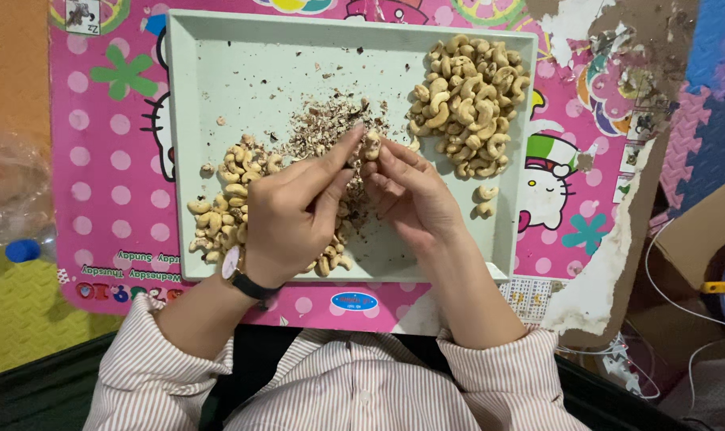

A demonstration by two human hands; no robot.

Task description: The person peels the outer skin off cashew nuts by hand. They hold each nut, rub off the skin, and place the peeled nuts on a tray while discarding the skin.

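Observation:
A pale green tray (219, 72) lies on a pink cartoon-patterned table. Both hands meet over its middle. My left hand (295, 211) and my right hand (414, 195) pinch one cashew nut (372, 144) between their fingertips, the left thumb and forefinger at its skin. Under the left hand lies a heap of unpeeled cashews (219, 215). A pile of brown skin flakes (322, 128) sits just beyond the fingers. At the tray's right end a heap of peeled cashews (468, 100) is stacked. A watch is on my left wrist.
Two loose cashews (484, 201) lie in the tray near the right hand. The pink table covering (107, 160) is torn along its right edge. A clear bottle with a blue cap (23, 250) lies at the left. White cable and a cardboard box (702, 231) are at the right.

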